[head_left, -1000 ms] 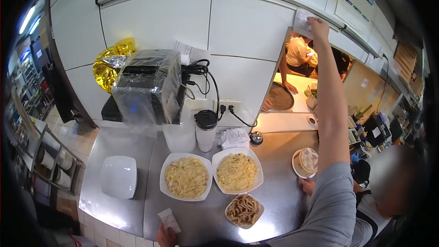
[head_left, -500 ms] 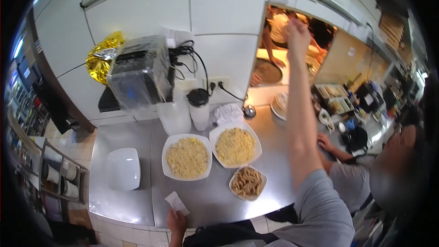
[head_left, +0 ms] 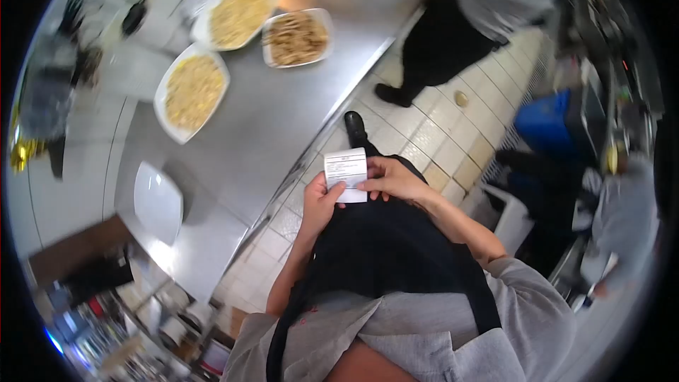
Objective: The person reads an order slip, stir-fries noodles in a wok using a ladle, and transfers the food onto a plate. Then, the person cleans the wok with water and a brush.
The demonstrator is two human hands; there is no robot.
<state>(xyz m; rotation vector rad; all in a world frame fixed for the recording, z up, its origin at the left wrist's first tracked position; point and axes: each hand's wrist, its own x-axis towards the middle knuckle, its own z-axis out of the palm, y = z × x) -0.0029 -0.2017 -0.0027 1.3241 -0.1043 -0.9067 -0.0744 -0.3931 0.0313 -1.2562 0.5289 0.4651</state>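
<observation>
A white printed paper slip (head_left: 346, 168) is held in front of my dark apron, between both hands. My left hand (head_left: 322, 198) grips its left edge, thumb over the lower front. On the other side, my right hand (head_left: 389, 180) pinches the slip's right edge with thumb and fingers. Up on the steel counter stand two white bowls of yellow rice, one (head_left: 242, 17) at the back and one (head_left: 192, 93) nearer. Beside them is a smaller white bowl of brown strips (head_left: 297, 38).
An empty white dish (head_left: 158, 202) sits on the steel counter (head_left: 233, 127) at left. Another person (head_left: 453, 35) stands at the counter's upper right. A blue bin (head_left: 543, 124) is on the right, and a further person (head_left: 626, 219) is at the far right.
The view has swung down and turned. My right hand has come down from the wall by the hatch and now holds the slip together with my left hand, in front of my body.
</observation>
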